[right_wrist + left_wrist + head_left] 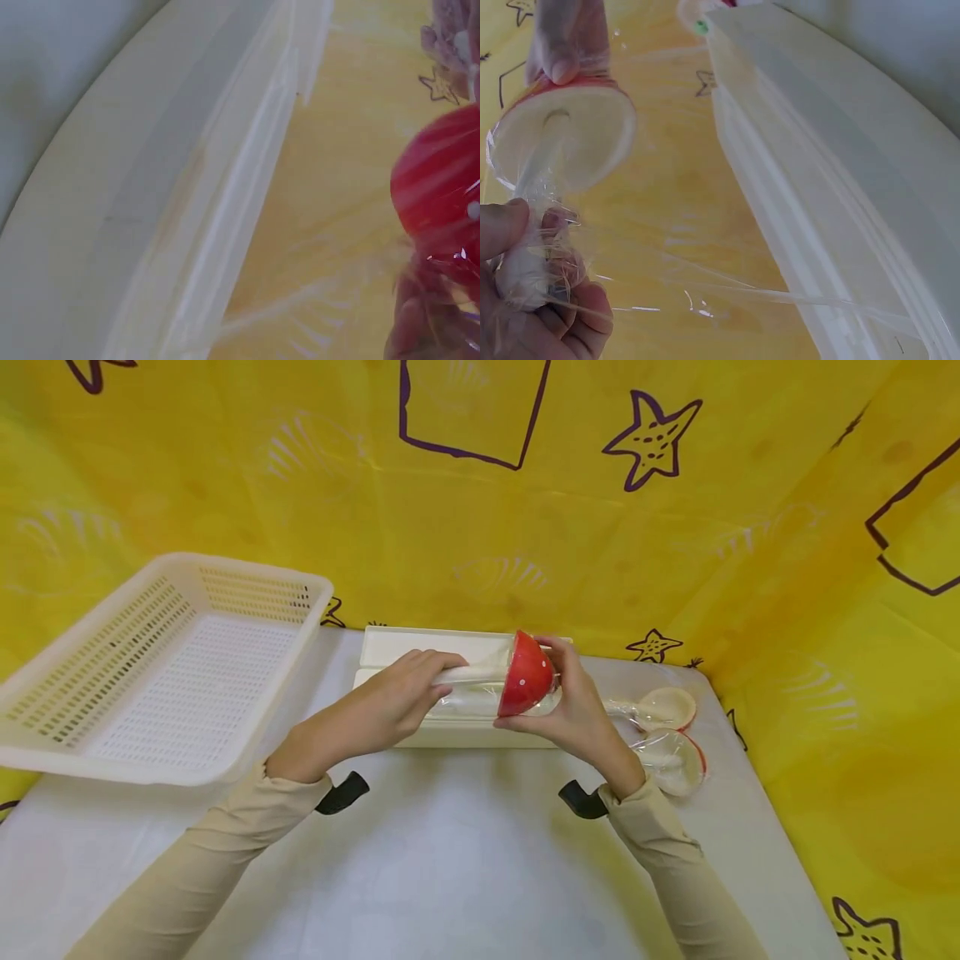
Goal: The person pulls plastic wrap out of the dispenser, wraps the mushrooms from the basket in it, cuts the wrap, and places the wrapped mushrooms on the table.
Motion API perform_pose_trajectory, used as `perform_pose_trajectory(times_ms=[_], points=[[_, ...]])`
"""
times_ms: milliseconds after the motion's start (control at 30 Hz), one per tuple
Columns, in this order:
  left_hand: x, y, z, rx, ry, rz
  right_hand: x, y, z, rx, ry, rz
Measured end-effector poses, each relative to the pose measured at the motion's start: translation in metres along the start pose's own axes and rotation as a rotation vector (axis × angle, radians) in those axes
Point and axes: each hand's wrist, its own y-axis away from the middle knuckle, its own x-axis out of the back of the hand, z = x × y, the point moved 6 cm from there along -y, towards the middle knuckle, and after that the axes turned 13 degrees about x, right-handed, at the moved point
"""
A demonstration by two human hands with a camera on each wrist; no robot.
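A ladle (527,675) with a red, white-dotted bowl and a pale handle is held above a long white box, wrapped in clear plastic. My left hand (393,697) grips the handle (529,262), fingers curled round it through the wrap. From the other side, my right hand (573,702) holds the red bowl between thumb and fingers. In the left wrist view the bowl's cream inside (570,139) faces that camera. The right wrist view shows the dotted red outside (442,187). Behind the hands, the white box (480,737) stands with its lid (435,646) raised; its contents are mostly hidden.
Two more plastic-wrapped ladles, an upper one (667,707) and a lower one (670,762), lie right of the box. A white slatted basket (318,610) stands at the left. The white table (450,860) meets a yellow patterned cloth (510,527) behind and at the right.
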Motion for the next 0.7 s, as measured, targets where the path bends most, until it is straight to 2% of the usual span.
perform_pose_trajectory(times_ms=[367, 533, 700], points=[[0.002, 0.000, -0.002, -0.037, 0.024, -0.016, -0.001, -0.006, 0.000, 0.080, -0.025, -0.078], [0.006, 0.000, -0.003, -0.029, -0.031, -0.010, 0.000, -0.010, -0.003, 0.112, 0.019, -0.084], [0.013, 0.001, 0.000, -0.031, -0.079, 0.037, 0.003, -0.015, -0.007, 0.159, 0.075, -0.079]])
